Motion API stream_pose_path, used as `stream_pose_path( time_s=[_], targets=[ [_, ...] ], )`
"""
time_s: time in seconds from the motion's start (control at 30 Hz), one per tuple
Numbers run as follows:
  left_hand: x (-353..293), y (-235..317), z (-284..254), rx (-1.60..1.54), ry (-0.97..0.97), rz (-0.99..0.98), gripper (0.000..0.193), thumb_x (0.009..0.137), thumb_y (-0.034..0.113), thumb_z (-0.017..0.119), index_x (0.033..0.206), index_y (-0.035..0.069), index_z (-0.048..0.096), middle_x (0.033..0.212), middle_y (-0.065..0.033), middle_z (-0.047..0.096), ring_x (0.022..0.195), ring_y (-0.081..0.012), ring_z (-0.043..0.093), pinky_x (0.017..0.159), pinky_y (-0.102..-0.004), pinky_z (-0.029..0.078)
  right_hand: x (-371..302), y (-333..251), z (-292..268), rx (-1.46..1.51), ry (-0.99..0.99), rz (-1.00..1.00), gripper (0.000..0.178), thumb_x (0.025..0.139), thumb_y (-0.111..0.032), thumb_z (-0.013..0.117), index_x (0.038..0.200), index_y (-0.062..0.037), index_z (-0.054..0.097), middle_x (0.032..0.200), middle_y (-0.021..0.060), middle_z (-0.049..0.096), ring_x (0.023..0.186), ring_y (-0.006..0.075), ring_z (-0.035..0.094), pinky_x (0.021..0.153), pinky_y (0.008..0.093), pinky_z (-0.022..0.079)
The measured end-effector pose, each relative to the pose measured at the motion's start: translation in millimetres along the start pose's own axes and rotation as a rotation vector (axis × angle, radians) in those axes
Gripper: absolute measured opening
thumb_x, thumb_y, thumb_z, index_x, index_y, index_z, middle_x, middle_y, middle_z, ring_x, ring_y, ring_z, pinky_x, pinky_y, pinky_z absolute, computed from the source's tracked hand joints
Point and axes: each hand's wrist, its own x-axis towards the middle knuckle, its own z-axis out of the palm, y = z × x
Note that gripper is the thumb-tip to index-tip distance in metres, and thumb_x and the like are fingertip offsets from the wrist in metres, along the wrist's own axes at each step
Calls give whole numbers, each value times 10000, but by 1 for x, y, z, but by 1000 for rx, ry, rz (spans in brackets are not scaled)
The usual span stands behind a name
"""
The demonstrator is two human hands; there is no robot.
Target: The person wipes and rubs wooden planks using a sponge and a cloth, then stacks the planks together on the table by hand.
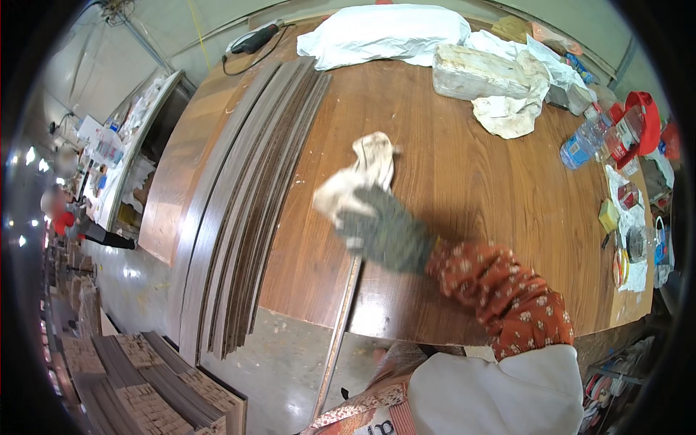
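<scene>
My right hand (388,230), in a dark grey-green work glove, is closed on a whitish cloth (373,156) over the brown wood-grain table (464,196). The cloth is crumpled and partly blurred. Under the hand runs a long narrow strip (337,337), seen nearly edge-on, which sticks out past the table's near edge toward me. Glove and cloth hide its far part. An orange-red flowered sleeve (500,290) covers my right forearm. My left hand does not show.
Long grey-brown planks (250,196) lie stacked to the left. At the back are a white wrapped bundle (384,32), a plastic-covered block (478,72) and a corded black tool (255,38). Plastic bottles (580,141) stand right. More planks (138,384) lie low left; a person (69,217) is far left.
</scene>
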Motion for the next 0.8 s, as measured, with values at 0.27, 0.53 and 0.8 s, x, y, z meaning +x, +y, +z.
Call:
stream_pose_path(
  time_s=[0.27, 0.53, 0.8],
  targets=[
    [-8, 0, 17, -174, -23, -47, 430, 692, 181, 672, 1091, 45, 589, 813, -71, 631, 720, -240, 607, 662, -374, 503, 53, -154, 28, -2269, 458, -262, 334, 951, -255, 459, 1183, -33, 548, 1131, 139, 589, 1045, 231, 561, 913, 334, 439],
    [-7, -3, 24, -318, -57, -96, 430, 695, 177, 670, 1094, 41, 587, 818, -72, 632, 725, -239, 608, 666, -371, 504, -35, 50, 85, -2074, -460, -669, 261, 850, -242, 598, 1099, -178, 556, 1199, 61, 536, 1145, 225, 505, 955, 383, 440],
    [-3, 1, 26, -431, -115, -164, 430, 698, 173, 668, 1096, 36, 584, 822, -74, 633, 730, -238, 609, 670, -369, 504, 79, -32, -40, -2100, -42, -790, 285, 799, -245, 608, 1076, -176, 606, 1200, 22, 545, 1154, 236, 487, 969, 386, 401]
  ],
)
